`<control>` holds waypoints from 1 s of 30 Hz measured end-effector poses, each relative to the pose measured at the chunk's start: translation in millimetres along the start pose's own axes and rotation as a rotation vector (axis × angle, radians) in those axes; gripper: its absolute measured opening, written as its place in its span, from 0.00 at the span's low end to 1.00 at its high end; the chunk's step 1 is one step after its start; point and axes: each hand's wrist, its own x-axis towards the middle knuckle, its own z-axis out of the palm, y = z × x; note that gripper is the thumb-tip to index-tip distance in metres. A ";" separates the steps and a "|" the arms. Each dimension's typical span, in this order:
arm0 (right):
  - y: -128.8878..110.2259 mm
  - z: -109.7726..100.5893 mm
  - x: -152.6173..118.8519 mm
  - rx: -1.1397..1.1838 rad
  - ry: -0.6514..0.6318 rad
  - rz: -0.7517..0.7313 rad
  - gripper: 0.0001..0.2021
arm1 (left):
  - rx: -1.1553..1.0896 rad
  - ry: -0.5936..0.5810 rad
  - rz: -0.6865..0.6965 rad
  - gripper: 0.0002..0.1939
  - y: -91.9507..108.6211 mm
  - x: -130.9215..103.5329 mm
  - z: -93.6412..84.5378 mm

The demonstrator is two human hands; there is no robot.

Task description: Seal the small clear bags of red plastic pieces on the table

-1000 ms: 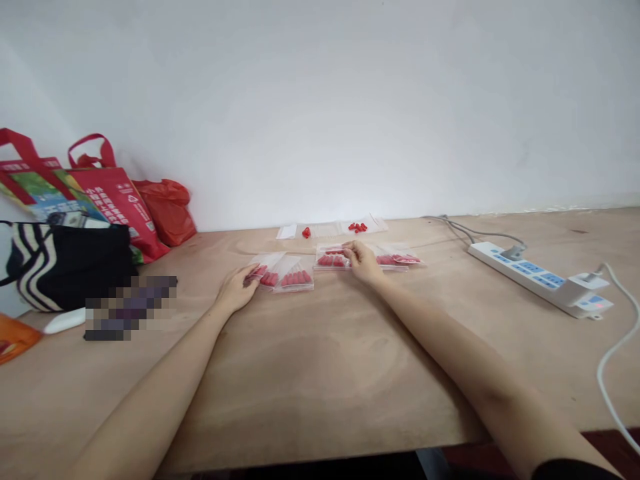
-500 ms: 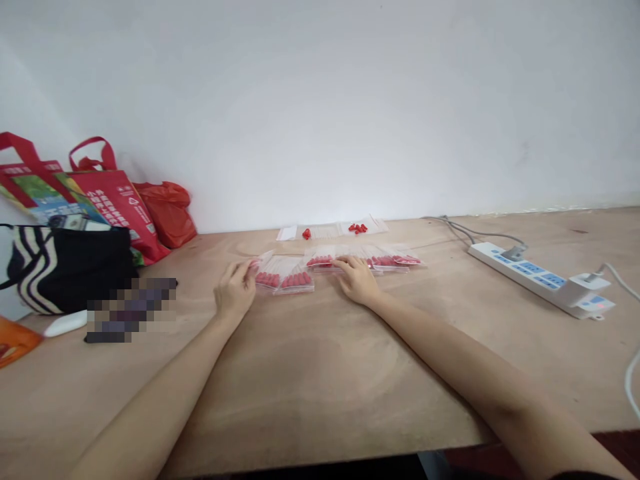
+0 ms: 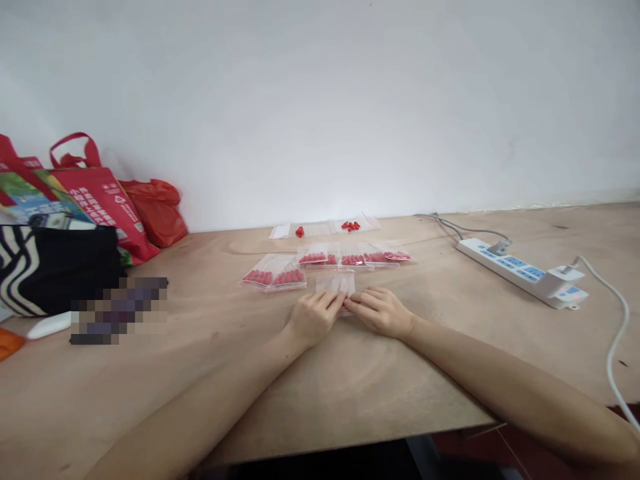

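Side by side, my left hand [image 3: 316, 316] and my right hand [image 3: 379, 312] have their fingers closed on the lower part of a small clear plastic bag [image 3: 336, 281] on the wooden table. A bit of red shows between the fingertips. To the left lie two clear bags with red pieces [image 3: 289, 277], side by side. Behind the hands is a row of overlapping bags with red pieces [image 3: 353, 259]. Farther back, near the wall, are clear bags [image 3: 319, 229] with loose red pieces [image 3: 351, 227] on them.
On the right stands a white power strip [image 3: 520, 272] with plugs and cables. Red shopping bags [image 3: 107, 207], a black bag with white stripes [image 3: 65, 270], a white object [image 3: 50, 325] and a blurred dark item [image 3: 120, 312] are at the left. The table edge is near me.
Both hands have come together in front of the rows, nearer to me, and now hold a bag between them. My left hand has left the two bags at the left. The view has shifted slightly.
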 end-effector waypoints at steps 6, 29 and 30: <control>8.2 2.7 -5.4 0.018 0.056 0.085 0.11 | -0.071 0.070 0.014 0.11 -19.7 -13.3 -6.0; 6.4 -0.5 0.3 -0.012 0.028 0.278 0.08 | -0.098 0.221 0.075 0.06 -36.7 -15.5 -10.2; 4.2 0.8 1.9 0.005 0.020 0.296 0.08 | -0.102 0.222 0.067 0.06 -34.4 -13.4 -9.0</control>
